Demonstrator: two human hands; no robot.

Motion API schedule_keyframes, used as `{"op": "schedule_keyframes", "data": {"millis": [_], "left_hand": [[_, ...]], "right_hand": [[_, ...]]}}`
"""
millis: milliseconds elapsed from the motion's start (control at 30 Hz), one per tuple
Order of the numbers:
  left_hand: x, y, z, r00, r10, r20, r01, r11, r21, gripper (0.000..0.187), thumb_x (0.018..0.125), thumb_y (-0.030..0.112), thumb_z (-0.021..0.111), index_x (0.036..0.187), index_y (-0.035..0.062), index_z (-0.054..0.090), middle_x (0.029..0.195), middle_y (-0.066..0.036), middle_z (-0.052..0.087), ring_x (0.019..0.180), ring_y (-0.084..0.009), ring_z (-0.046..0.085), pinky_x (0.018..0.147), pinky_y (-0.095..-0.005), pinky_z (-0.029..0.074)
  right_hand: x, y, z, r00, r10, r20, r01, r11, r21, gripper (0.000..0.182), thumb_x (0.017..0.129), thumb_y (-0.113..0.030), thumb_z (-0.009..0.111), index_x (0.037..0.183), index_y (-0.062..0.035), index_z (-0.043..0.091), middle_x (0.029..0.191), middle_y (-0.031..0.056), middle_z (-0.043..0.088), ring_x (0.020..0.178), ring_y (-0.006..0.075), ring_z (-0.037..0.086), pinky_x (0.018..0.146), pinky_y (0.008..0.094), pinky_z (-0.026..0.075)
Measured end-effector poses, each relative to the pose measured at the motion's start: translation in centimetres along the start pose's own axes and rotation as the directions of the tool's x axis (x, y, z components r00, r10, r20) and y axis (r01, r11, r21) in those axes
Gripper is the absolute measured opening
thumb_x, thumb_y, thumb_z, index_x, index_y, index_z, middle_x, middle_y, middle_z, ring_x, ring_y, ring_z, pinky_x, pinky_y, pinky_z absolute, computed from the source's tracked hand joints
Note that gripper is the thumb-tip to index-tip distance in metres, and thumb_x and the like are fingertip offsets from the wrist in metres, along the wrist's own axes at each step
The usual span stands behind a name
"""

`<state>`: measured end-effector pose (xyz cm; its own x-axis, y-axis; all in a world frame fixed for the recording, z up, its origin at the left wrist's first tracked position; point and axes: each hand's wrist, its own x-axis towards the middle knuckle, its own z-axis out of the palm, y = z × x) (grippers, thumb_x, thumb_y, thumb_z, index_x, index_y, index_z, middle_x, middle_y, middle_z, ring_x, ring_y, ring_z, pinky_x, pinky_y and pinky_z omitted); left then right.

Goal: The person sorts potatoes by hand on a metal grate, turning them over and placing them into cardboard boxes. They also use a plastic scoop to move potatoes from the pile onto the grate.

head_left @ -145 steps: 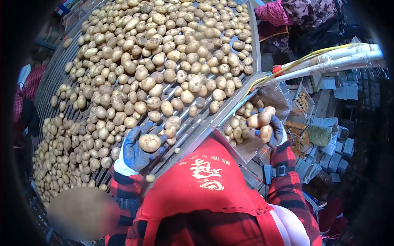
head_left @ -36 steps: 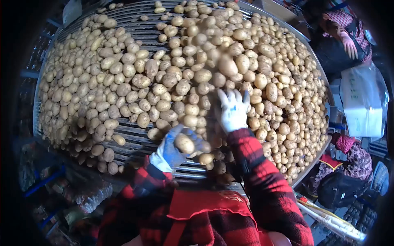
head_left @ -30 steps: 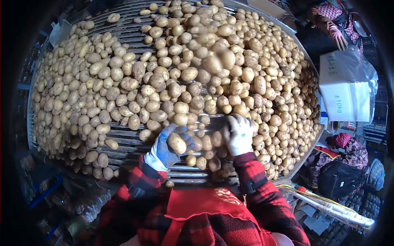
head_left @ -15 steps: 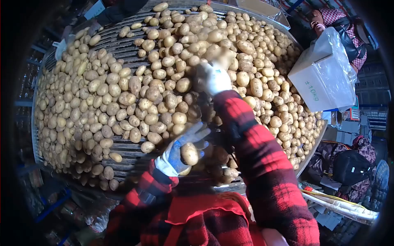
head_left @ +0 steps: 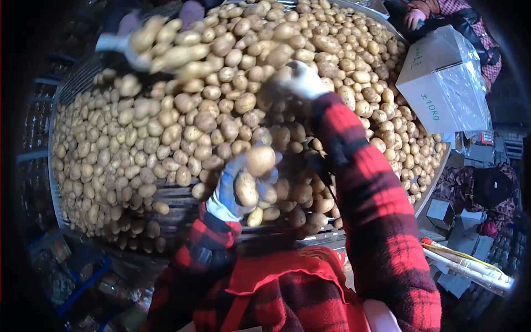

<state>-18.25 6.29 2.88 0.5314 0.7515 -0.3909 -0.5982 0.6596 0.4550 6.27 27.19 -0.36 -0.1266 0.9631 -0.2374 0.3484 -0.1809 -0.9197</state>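
A broad heap of potatoes (head_left: 182, 127) covers a slatted sorting table (head_left: 180, 207). My left hand (head_left: 225, 191), in a blue and white glove, cups a potato (head_left: 246, 188) in its palm. A second potato (head_left: 260, 161) shows at its fingertips, and more lie on the slats beside it. Farther out, my right hand (head_left: 304, 82) in a white glove reaches into the middle of the heap. Motion smears its fingers, and I cannot tell whether they hold a potato.
At the far left, potatoes tumble from a white container (head_left: 119, 45) near another person's hands. An open carton (head_left: 437, 83) marked ±10kg and lined with plastic stands on the right edge. A person (head_left: 462, 16) is behind it; another (head_left: 487, 191) is farther right. A white pole (head_left: 470, 265) lies lower right.
Potatoes have poured onto the slats at the far left. My left hand now has a second potato at its fingertips. My right hand has shifted slightly right and away from me.
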Motion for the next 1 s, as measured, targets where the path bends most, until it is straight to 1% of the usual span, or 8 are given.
{"op": "schedule_keyframes", "data": {"millis": [67, 133, 333, 500, 733, 800, 900, 1000], "left_hand": [[-0.1, 0.5, 1.5, 0.996, 0.015, -0.092, -0.043, 0.953, -0.3, 0.065, 0.105, 0.051, 0.057, 0.151, 0.0059, 0.053, 0.14, -0.018, 0.063, 0.117, -0.0286, 0.064, 0.098, -0.0407, 0.059], [-0.5, 0.7, 0.3, 0.996, 0.021, 0.086, 0.016, 0.913, -0.408, 0.062, 0.106, 0.049, 0.058, 0.15, 0.0059, 0.054, 0.145, -0.021, 0.06, 0.125, -0.0315, 0.062, 0.11, -0.0428, 0.053], [-1.2, -1.3, 0.7, 0.987, -0.103, 0.124, 0.15, 0.865, -0.479, 0.059, 0.106, 0.043, 0.062, 0.15, 0.0047, 0.055, 0.151, -0.018, 0.058, 0.128, -0.0362, 0.063, 0.098, -0.0417, 0.063], [-2.2, -3.7, 4.9, 0.954, -0.29, 0.075, 0.297, 0.888, -0.351, 0.068, 0.104, 0.051, 0.061, 0.153, 0.0041, 0.05, 0.153, -0.024, 0.054, 0.124, -0.0358, 0.065, 0.075, -0.0405, 0.066], [-1.8, -9.1, 8.1, 0.935, -0.252, 0.25, 0.231, 0.967, 0.108, 0.034, 0.109, 0.014, 0.056, 0.14, 0.0022, 0.058, 0.134, -0.015, 0.069, 0.119, -0.0224, 0.069, 0.098, -0.0342, 0.06], [-1.7, -10.9, 9.9, 0.925, -0.322, 0.199, 0.32, 0.946, 0.044, 0.032, 0.109, 0.013, 0.055, 0.138, -0.0011, 0.058, 0.129, -0.016, 0.07, 0.113, -0.025, 0.072, 0.096, -0.0358, 0.063], [-0.6, -14.2, 7.7, 0.883, -0.421, 0.208, 0.426, 0.905, 0.025, 0.051, 0.112, 0.035, 0.051, 0.15, 0.001, 0.05, 0.15, -0.018, 0.058, 0.137, -0.0311, 0.059, 0.108, -0.0434, 0.058], [-1.5, -17.3, 10.0, 0.903, -0.421, 0.091, 0.424, 0.905, -0.02, 0.049, 0.113, 0.033, 0.05, 0.155, 0.0083, 0.048, 0.151, -0.017, 0.057, 0.139, -0.0346, 0.058, 0.114, -0.0486, 0.052]], "right_hand": [[-7.0, -3.1, -1.4, 0.968, 0.049, 0.247, -0.159, 0.88, 0.448, 0.055, 0.098, -0.029, 0.072, 0.144, -0.0034, 0.056, 0.112, 0.012, 0.07, 0.094, 0.0173, 0.07, 0.08, 0.0312, 0.059], [-13.0, 0.0, -1.1, 0.956, -0.097, 0.276, -0.194, 0.495, 0.847, 0.068, 0.102, -0.039, 0.07, 0.158, -0.0114, 0.046, 0.145, 0.015, 0.059, 0.126, 0.0284, 0.064, 0.098, 0.0431, 0.059], [-24.2, 0.8, 1.7, 0.955, -0.22, 0.201, -0.247, -0.206, 0.947, 0.06, 0.103, -0.049, 0.068, 0.152, -0.0178, 0.052, 0.152, 0.0184, 0.055, 0.131, 0.0452, 0.06, 0.1, 0.0565, 0.057], [-34.1, 3.0, 1.8, 0.994, -0.029, 0.102, -0.102, -0.006, 0.995, 0.044, 0.109, -0.033, 0.062, 0.146, -0.0102, 0.054, 0.14, 0.019, 0.061, 0.119, 0.0344, 0.066, 0.09, 0.0448, 0.059], [-55.6, 10.9, -2.1, 0.884, 0.349, -0.31, 0.355, -0.07, 0.932, 0.039, 0.109, -0.033, 0.061, 0.141, -0.0117, 0.059, 0.132, 0.0151, 0.069, 0.117, 0.0324, 0.069, 0.096, 0.0504, 0.06], [-59.5, 11.7, -2.8, 0.567, 0.654, -0.502, 0.512, 0.197, 0.836, 0.047, 0.105, -0.041, 0.067, 0.141, -0.0128, 0.059, 0.136, 0.0145, 0.066, 0.116, 0.0298, 0.067, 0.096, 0.0469, 0.057], [-65.1, 17.9, -2.0, -0.016, 0.534, -0.845, -0.27, 0.812, 0.518, 0.058, 0.103, -0.038, 0.072, 0.15, -0.0085, 0.055, 0.147, 0.0115, 0.059, 0.128, 0.0205, 0.06, 0.104, 0.0359, 0.052], [-59.1, 6.9, 1.4, 0.39, 0.599, -0.699, 0.014, 0.756, 0.655, 0.067, 0.096, -0.018, 0.072, 0.157, -0.006, 0.046, 0.142, 0.0158, 0.062, 0.122, 0.0242, 0.065, 0.104, 0.0389, 0.054]]}}
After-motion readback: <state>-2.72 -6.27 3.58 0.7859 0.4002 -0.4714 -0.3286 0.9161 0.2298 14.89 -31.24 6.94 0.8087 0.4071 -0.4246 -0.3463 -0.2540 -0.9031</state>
